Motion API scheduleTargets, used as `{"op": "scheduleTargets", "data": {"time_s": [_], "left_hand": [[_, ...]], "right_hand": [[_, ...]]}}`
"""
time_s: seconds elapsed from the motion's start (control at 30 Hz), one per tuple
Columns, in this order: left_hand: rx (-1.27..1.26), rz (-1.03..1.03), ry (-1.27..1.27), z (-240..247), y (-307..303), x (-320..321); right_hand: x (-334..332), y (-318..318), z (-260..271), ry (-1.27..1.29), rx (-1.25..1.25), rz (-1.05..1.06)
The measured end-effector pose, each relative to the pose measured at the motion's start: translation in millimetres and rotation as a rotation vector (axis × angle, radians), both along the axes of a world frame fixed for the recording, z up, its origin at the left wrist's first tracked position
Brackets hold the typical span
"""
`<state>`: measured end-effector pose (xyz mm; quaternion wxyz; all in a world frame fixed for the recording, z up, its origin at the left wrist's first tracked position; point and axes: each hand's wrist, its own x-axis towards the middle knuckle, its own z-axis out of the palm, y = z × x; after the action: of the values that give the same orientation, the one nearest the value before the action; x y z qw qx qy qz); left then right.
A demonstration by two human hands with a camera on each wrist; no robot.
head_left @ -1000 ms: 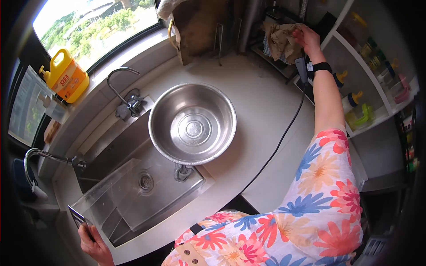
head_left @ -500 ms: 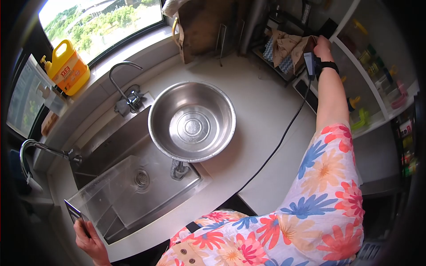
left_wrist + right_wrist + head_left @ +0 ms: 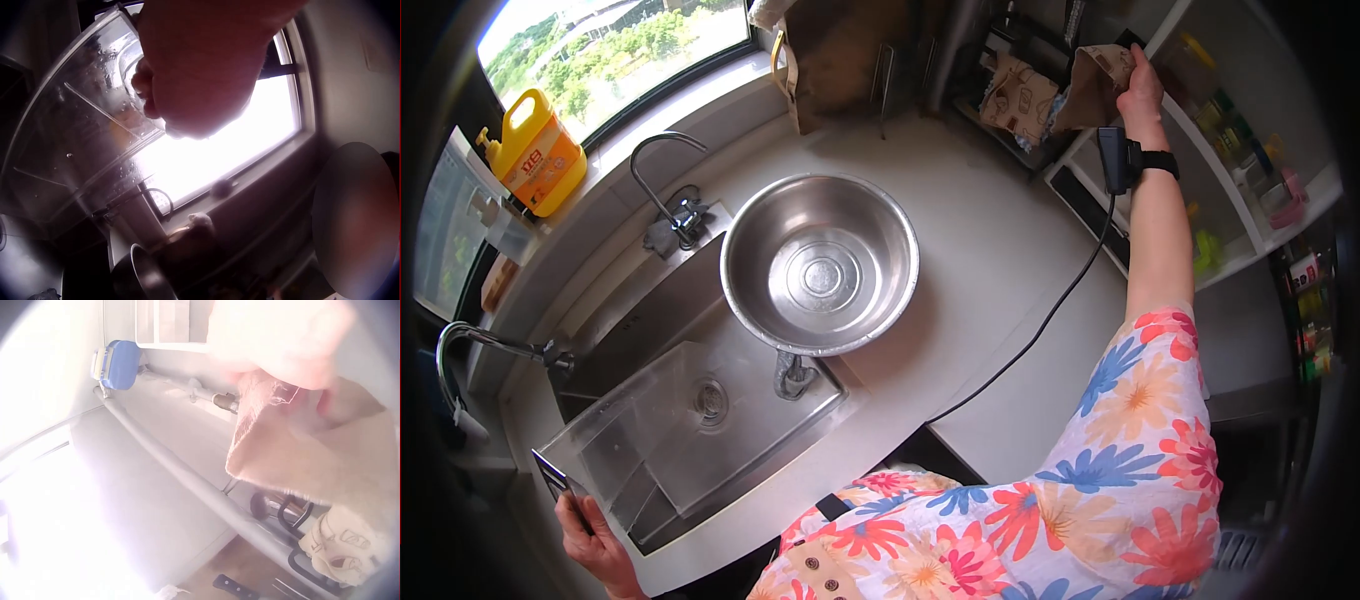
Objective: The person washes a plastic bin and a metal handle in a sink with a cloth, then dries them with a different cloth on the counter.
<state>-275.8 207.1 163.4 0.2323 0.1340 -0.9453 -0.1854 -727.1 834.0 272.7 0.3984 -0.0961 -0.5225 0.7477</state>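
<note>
My right hand [image 3: 1142, 88] reaches to the back right corner and grips a brown cloth [image 3: 1095, 82], lifted above a dark rack; the same cloth [image 3: 312, 456] hangs from my fingers in the right wrist view. A second patterned cloth [image 3: 1015, 100] stays draped on the rack. At the lower left, my left hand [image 3: 585, 535] holds the corner of a clear plastic container [image 3: 645, 435] that sits in the sink [image 3: 735, 440]; its transparent wall [image 3: 81, 137] fills the left wrist view. A large steel bowl [image 3: 820, 262] rests on the sink's edge and the counter.
A yellow detergent jug [image 3: 532, 152] stands on the window ledge. Two taps [image 3: 662, 185] [image 3: 485, 345] rise behind the sink. A wooden board [image 3: 840, 50] leans at the back. White shelves [image 3: 1250, 150] with bottles line the right. A black cable [image 3: 1040, 320] crosses the counter.
My right hand has pulled the brown cloth up and to the right, off the rack. The left hand stays on the container's corner.
</note>
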Motion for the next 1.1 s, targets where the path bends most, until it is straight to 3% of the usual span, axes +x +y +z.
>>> {"op": "scheduleTargets", "data": {"time_s": [0.07,0.13,0.2,0.3,0.53,0.67,0.87,0.93,0.97,1.0,1.03,1.1], "left_hand": [[-0.012,-0.005,0.011,-5.1,-4.7,-0.7],[-0.069,-0.004,0.022,-11.7,-14.7,4.8],[-0.114,-0.038,0.047,-21.1,-21.8,8.1],[-0.206,-0.076,0.045,-29.5,-32.7,12.7],[-0.265,-0.101,0.137,-56.6,-62.4,32.1],[-0.240,-0.117,0.188,-90.0,-99.8,54.7],[-0.052,-0.028,0.201,-123.2,-128.1,70.1],[0.295,-0.037,0.281,-141.0,-150.4,72.2],[0.305,-0.037,0.286,-147.2,-160.4,72.7],[0.477,-0.061,0.307,-152.3,-170.0,73.4],[0.653,-0.086,0.328,-154.8,-177.6,77.6],[0.656,-0.040,0.309,-147.6,-177.3,93.7]], "right_hand": [[26.7,-13.4,9.8,-0.054,0.072,0.069],[21.2,31.6,5.2,-0.118,0.323,0.328],[72.1,57.5,-34.5,-0.199,0.291,0.294],[133.2,71.0,-47.5,-0.223,0.275,0.294],[265.2,69.6,-55.0,-0.229,0.277,0.338],[373.5,31.0,-24.8,-0.235,0.346,0.334],[451.2,-4.3,-16.3,-0.210,0.360,0.417],[476.6,-25.7,1.1,-0.195,0.384,0.440],[482.6,-35.0,7.6,-0.187,0.392,0.460],[487.1,-46.9,16.4,-0.179,0.401,0.483],[494.8,-53.6,12.1,-0.139,0.243,0.323],[539.2,-32.9,-15.4,-0.253,0.299,0.166]]}}
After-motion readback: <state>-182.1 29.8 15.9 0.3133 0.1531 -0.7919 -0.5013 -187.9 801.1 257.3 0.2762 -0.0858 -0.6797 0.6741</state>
